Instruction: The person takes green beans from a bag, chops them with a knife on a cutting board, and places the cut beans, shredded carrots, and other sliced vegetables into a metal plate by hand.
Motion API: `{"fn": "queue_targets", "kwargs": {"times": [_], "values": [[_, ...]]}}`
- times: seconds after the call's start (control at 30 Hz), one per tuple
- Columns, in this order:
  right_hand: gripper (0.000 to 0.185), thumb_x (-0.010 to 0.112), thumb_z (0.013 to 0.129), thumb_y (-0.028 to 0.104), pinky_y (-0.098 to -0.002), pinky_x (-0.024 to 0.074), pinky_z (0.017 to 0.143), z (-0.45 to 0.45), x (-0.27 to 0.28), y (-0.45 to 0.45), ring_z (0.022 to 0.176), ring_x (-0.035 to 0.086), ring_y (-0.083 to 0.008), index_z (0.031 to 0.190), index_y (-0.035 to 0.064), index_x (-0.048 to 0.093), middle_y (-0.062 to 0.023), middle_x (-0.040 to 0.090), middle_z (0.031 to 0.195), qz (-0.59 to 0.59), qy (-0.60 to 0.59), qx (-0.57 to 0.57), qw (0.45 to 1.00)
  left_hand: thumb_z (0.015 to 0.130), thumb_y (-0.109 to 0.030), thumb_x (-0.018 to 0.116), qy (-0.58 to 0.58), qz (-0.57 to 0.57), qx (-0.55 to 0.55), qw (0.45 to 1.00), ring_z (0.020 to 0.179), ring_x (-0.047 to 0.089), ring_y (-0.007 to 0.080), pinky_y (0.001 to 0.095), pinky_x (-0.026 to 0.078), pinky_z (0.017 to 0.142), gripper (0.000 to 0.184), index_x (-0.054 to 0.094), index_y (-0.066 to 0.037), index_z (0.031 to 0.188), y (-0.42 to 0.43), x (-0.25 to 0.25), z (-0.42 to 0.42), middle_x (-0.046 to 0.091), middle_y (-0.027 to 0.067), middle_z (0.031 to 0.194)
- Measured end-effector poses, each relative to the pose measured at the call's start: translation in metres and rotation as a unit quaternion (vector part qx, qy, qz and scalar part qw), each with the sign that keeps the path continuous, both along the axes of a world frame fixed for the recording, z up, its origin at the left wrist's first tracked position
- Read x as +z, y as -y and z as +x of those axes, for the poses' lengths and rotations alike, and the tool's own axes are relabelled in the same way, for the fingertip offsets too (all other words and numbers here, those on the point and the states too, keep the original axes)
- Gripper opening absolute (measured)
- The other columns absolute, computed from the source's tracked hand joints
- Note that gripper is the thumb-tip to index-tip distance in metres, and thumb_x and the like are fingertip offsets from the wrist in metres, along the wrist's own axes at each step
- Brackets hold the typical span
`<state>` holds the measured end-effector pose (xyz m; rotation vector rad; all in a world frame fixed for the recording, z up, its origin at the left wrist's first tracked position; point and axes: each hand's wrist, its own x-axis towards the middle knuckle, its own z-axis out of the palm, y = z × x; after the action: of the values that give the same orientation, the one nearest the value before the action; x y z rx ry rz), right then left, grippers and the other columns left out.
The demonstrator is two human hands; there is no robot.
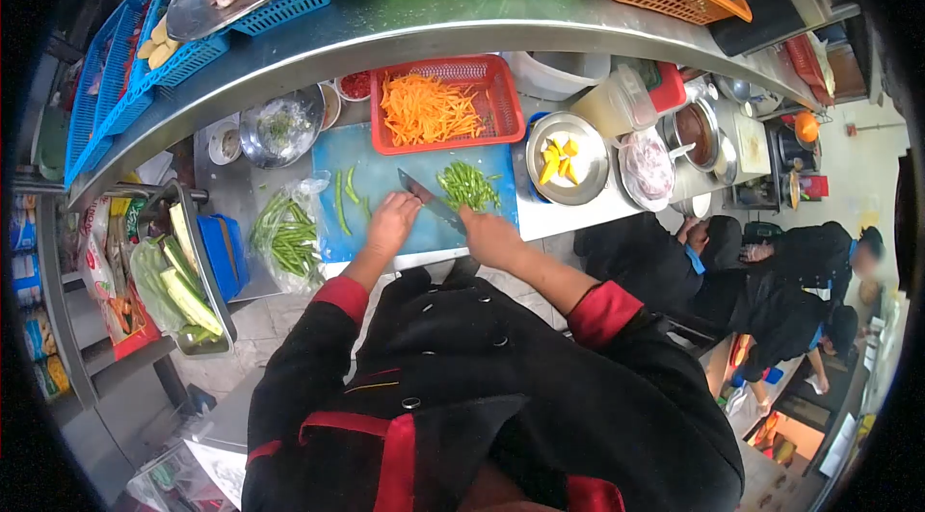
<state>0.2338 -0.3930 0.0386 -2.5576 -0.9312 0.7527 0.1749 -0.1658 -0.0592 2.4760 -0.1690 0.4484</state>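
My right hand [491,238] grips the handle of a kitchen knife [430,200], its blade slanting across the blue cutting board [414,235]. Close to the blade is my left hand [392,223], fingers curled together; what they hold, if anything, is hidden. Cut green beans [468,186] form a pile on the board right of the knife. A few whole green beans [341,204] lie left of my left hand. Further left, more beans fill a clear plastic bag [291,235].
Behind the board stands a red basket [496,93] of shredded carrot. A metal bowl [590,160] with yellow pieces sits to the right, another metal bowl [281,127] to the left. A steel shelf [462,9] with baskets overhangs the counter. Several people in dark clothes [800,271] are at right.
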Motion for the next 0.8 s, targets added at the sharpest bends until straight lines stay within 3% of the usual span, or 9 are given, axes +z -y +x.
{"fn": "queue_targets", "kwargs": {"times": [0.07,0.13,0.23,0.37,0.47,0.53,0.63,0.73,0.8], "values": [[0.023,0.047,0.093,0.010,-0.0568,0.0552,0.074,-0.008,-0.025,-0.011,0.083,0.070,-0.0467,0.115,0.0022,0.050,-0.0283,0.070,0.089,-0.001,-0.020,-0.041,0.999,0.082,-0.007,0.070,-0.003,-0.007,-0.001,1.000,0.094,0.062,0.0293,0.0399,0.054,0.084,0.012,0.071,-0.005,0.094,0.000,0.002,-0.003,0.066,0.0085,0.096],[0.041,0.053,0.089,0.009,-0.0568,0.0546,0.076,0.004,-0.027,-0.024,0.084,0.069,-0.0479,0.129,0.0005,0.048,-0.0307,0.069,0.089,0.035,-0.047,-0.031,0.998,0.082,-0.007,0.070,0.007,-0.009,0.001,1.000,0.095,0.063,0.0298,0.0395,0.054,0.084,0.011,0.071,-0.004,0.093,0.000,0.003,-0.002,0.066,0.0090,0.097],[0.037,0.051,0.091,0.010,-0.0580,0.0539,0.075,0.010,0.010,-0.019,0.083,0.068,-0.0484,0.127,0.0019,0.048,-0.0316,0.068,0.088,-0.003,-0.045,-0.010,0.999,0.082,-0.007,0.070,0.000,-0.001,-0.025,1.000,0.095,0.063,0.0303,0.0399,0.054,0.084,0.011,0.071,-0.004,0.093,-0.005,0.003,-0.002,0.066,0.0098,0.098],[0.032,0.045,0.093,0.009,-0.0561,0.0553,0.075,-0.013,-0.037,-0.023,0.085,0.069,-0.0467,0.124,0.0032,0.049,-0.0290,0.069,0.091,0.026,-0.027,-0.068,0.997,0.084,-0.007,0.069,-0.001,0.002,-0.019,1.000,0.096,0.063,0.0313,0.0407,0.054,0.084,0.008,0.071,-0.003,0.091,-0.004,0.001,-0.003,0.067,0.0104,0.098],[0.033,0.044,0.093,0.008,-0.0576,0.0542,0.077,0.006,-0.005,-0.024,0.088,0.068,-0.0480,0.125,0.0052,0.049,-0.0294,0.069,0.094,0.010,-0.056,-0.033,0.998,0.085,-0.007,0.068,-0.043,-0.006,0.012,0.999,0.096,0.063,0.0336,0.0424,0.053,0.086,0.012,0.069,-0.003,0.096,-0.015,0.021,-0.028,0.066,0.0118,0.099],[0.033,0.049,0.094,0.013,-0.0582,0.0527,0.081,0.003,-0.006,-0.004,0.093,0.067,-0.0477,0.125,0.0054,0.048,-0.0302,0.068,0.097,0.027,-0.072,-0.031,0.997,0.084,-0.007,0.069,-0.096,0.009,0.196,0.976,0.099,0.063,0.0356,0.0447,0.052,0.088,0.023,0.066,-0.003,0.107,-0.021,0.039,-0.044,0.067,0.0135,0.106],[0.037,0.056,0.092,0.018,-0.0574,0.0517,0.083,-0.013,-0.014,0.023,0.095,0.066,-0.0476,0.126,0.0038,0.047,-0.0310,0.067,0.096,0.041,-0.129,-0.020,0.991,0.082,-0.007,0.070,-0.226,-0.103,0.296,0.922,0.102,0.063,0.0367,0.0461,0.051,0.090,0.033,0.063,-0.004,0.115,-0.028,0.020,-0.058,0.066,0.0142,0.110],[0.043,0.061,0.091,0.020,-0.0555,0.0519,0.083,-0.006,-0.040,0.047,0.094,0.066,-0.0474,0.127,0.0034,0.046,-0.0314,0.067,0.094,0.070,-0.144,-0.021,0.987,0.081,-0.006,0.071,-0.150,-0.092,0.226,0.958,0.101,0.063,0.0364,0.0459,0.050,0.092,0.032,0.065,-0.006,0.113,-0.010,0.013,-0.039,0.067,0.0136,0.108],[0.043,0.059,0.091,0.018,-0.0553,0.0520,0.081,0.009,-0.046,0.061,0.091,0.066,-0.0481,0.129,0.0039,0.045,-0.0310,0.067,0.093,0.093,-0.129,-0.100,0.982,0.083,-0.005,0.068,-0.099,-0.085,0.183,0.974,0.100,0.062,0.0350,0.0442,0.050,0.093,0.024,0.068,-0.006,0.107,0.003,0.020,-0.018,0.067,0.0121,0.104]]}}
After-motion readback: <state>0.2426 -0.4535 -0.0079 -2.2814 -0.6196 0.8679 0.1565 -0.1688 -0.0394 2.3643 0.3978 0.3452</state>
